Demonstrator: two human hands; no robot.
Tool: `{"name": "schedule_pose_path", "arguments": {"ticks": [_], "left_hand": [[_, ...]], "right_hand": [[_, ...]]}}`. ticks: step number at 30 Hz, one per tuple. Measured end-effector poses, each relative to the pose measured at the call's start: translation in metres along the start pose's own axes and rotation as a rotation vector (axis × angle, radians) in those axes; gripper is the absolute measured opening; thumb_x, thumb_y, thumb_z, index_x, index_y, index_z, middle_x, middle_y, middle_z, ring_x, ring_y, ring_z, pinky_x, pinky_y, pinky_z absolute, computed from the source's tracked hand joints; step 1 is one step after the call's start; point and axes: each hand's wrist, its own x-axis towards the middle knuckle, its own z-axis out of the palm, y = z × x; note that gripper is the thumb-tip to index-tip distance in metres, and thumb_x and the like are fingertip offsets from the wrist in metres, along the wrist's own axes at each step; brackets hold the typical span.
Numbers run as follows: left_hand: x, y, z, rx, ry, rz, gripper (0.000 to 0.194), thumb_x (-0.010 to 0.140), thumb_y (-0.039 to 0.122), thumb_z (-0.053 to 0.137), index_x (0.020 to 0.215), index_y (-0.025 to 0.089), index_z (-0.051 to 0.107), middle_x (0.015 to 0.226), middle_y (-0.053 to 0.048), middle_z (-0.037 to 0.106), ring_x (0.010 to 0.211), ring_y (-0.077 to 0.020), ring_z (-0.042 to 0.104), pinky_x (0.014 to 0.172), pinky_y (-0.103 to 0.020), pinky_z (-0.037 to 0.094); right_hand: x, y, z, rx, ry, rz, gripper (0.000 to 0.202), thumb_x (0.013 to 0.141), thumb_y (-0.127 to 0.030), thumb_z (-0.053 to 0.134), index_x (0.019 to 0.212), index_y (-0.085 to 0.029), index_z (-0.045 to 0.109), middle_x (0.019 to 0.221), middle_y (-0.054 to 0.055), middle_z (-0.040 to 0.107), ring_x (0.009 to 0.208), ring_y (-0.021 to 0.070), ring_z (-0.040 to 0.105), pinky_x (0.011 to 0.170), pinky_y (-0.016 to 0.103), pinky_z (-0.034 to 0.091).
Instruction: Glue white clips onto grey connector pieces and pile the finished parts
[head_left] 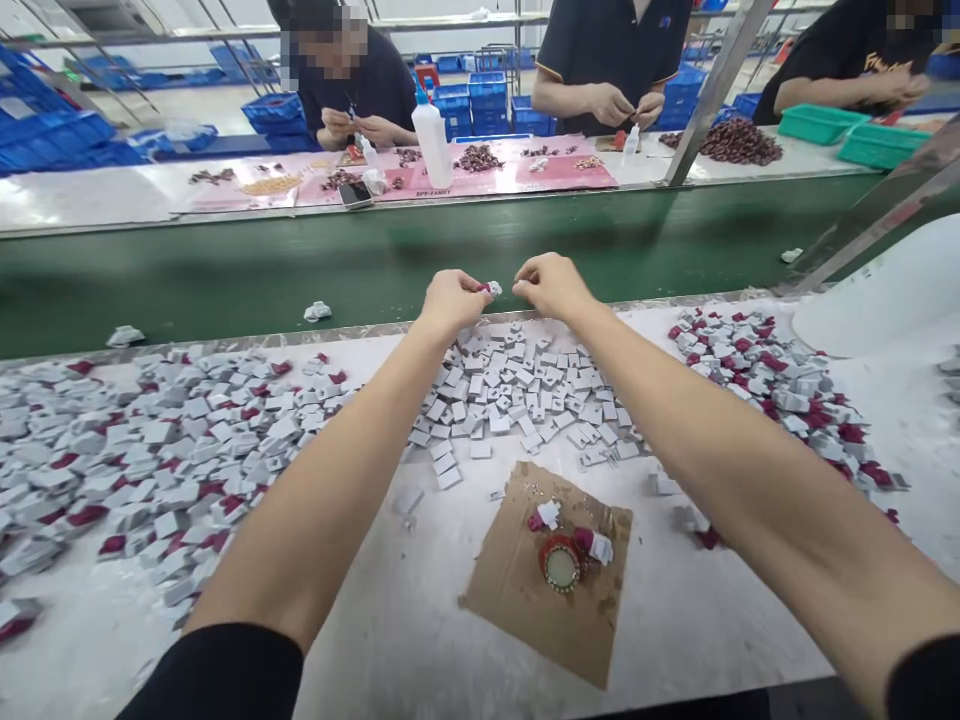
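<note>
Over the near edge of the green belt, my left hand (451,300) pinches a small white-and-maroon plastic piece (493,288). A short gap to the right, my right hand (553,285) has its thumb and finger closed together; whatever they hold, if anything, is too small to make out. Below both hands lies a heap of small white blocks (517,385). Nearer to me, a brown cardboard square (540,630) carries a round red-rimmed cap (561,566) with a pale inside and two white-and-maroon pieces (592,545).
Piles of white-and-maroon pieces lie at left (150,470) and right (772,380). A few white bits ride on the green belt (225,270). Across it, several people sit working beside a squeeze bottle (433,145) and teal trays (821,123). A metal post (712,100) stands at right.
</note>
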Motion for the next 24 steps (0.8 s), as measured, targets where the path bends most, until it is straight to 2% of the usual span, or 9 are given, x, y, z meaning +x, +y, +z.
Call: {"name": "schedule_pose_path", "arguments": {"ticks": [3, 5, 8, 11, 14, 16, 19, 21, 24], "left_hand": [[0.011, 0.008, 0.011, 0.058, -0.107, 0.011, 0.013, 0.09, 0.021, 0.083, 0.084, 0.022, 0.071, 0.089, -0.009, 0.078, 0.084, -0.0256, 0.073, 0.084, -0.037, 0.059], [0.011, 0.014, 0.014, 0.118, -0.157, 0.043, 0.008, 0.089, 0.02, 0.081, 0.091, 0.021, 0.074, 0.098, -0.013, 0.08, 0.094, -0.031, 0.075, 0.091, -0.043, 0.06], [-0.001, 0.019, 0.01, 0.23, -0.18, 0.144, 0.038, 0.084, 0.017, 0.08, 0.121, 0.018, 0.076, 0.132, -0.023, 0.075, 0.133, -0.0454, 0.065, 0.114, -0.058, 0.053], [-0.018, 0.02, -0.001, 0.32, -0.26, 0.274, 0.057, 0.08, 0.016, 0.076, 0.136, 0.022, 0.076, 0.149, -0.021, 0.067, 0.151, -0.0494, 0.051, 0.127, -0.064, 0.041], [-0.023, 0.02, -0.011, 0.373, -0.427, 0.341, 0.048, 0.082, 0.017, 0.069, 0.127, 0.025, 0.083, 0.14, -0.015, 0.075, 0.14, -0.0431, 0.062, 0.122, -0.057, 0.049], [-0.02, 0.021, -0.016, 0.395, -0.529, 0.352, 0.042, 0.086, 0.02, 0.066, 0.123, 0.025, 0.085, 0.138, -0.013, 0.077, 0.125, -0.0376, 0.071, 0.111, -0.049, 0.057], [-0.01, 0.022, -0.017, 0.423, -0.624, 0.395, 0.035, 0.093, 0.03, 0.068, 0.123, 0.024, 0.086, 0.138, -0.013, 0.078, 0.112, -0.0326, 0.076, 0.1, -0.043, 0.06], [-0.007, 0.021, -0.015, 0.419, -0.617, 0.421, 0.032, 0.095, 0.037, 0.072, 0.12, 0.022, 0.084, 0.134, -0.014, 0.08, 0.112, -0.0325, 0.076, 0.1, -0.041, 0.059], [-0.016, 0.019, -0.012, 0.299, -0.508, 0.388, 0.028, 0.097, 0.042, 0.077, 0.114, 0.019, 0.08, 0.126, -0.013, 0.083, 0.11, -0.0308, 0.076, 0.099, -0.04, 0.058]], "right_hand": [[-0.038, 0.016, -0.032, 0.05, 0.052, 0.047, 0.024, 0.107, -0.03, 0.071, 0.109, -0.012, 0.087, 0.093, 0.015, 0.087, 0.082, 0.0256, 0.083, 0.081, 0.039, 0.066], [-0.076, 0.029, -0.057, 0.07, 0.078, 0.094, 0.03, 0.108, -0.035, 0.071, 0.096, -0.012, 0.086, 0.086, 0.016, 0.086, 0.066, 0.023, 0.08, 0.061, 0.035, 0.062], [-0.147, 0.049, -0.09, 0.066, 0.162, 0.136, 0.026, 0.097, -0.04, 0.084, 0.079, -0.021, 0.085, 0.065, 0.006, 0.079, 0.05, 0.019, 0.069, 0.049, 0.032, 0.055], [-0.22, 0.059, -0.104, 0.205, 0.171, 0.213, 0.03, 0.091, -0.054, 0.091, 0.087, -0.025, 0.09, 0.063, 0.005, 0.079, 0.052, 0.0227, 0.076, 0.048, 0.031, 0.062], [-0.279, 0.056, -0.097, 0.427, 0.077, 0.302, 0.038, 0.091, -0.062, 0.091, 0.103, -0.026, 0.093, 0.074, 0.008, 0.085, 0.061, 0.0277, 0.084, 0.056, 0.034, 0.072], [-0.309, 0.052, -0.083, 0.503, 0.017, 0.324, 0.04, 0.096, -0.062, 0.087, 0.109, -0.025, 0.094, 0.095, 0.012, 0.09, 0.071, 0.0293, 0.088, 0.064, 0.037, 0.076], [-0.34, 0.051, -0.06, 0.353, 0.082, 0.197, 0.028, 0.106, -0.049, 0.079, 0.113, -0.026, 0.092, 0.112, 0.012, 0.087, 0.087, 0.0284, 0.089, 0.07, 0.035, 0.076], [-0.356, 0.054, -0.048, 0.185, 0.18, 0.065, 0.018, 0.11, -0.036, 0.074, 0.113, -0.026, 0.089, 0.104, 0.01, 0.085, 0.09, 0.0272, 0.087, 0.072, 0.033, 0.073], [-0.372, 0.059, -0.04, 0.074, 0.237, -0.038, 0.017, 0.112, -0.022, 0.07, 0.118, -0.024, 0.085, 0.1, 0.008, 0.084, 0.087, 0.0244, 0.084, 0.075, 0.031, 0.07]]}}
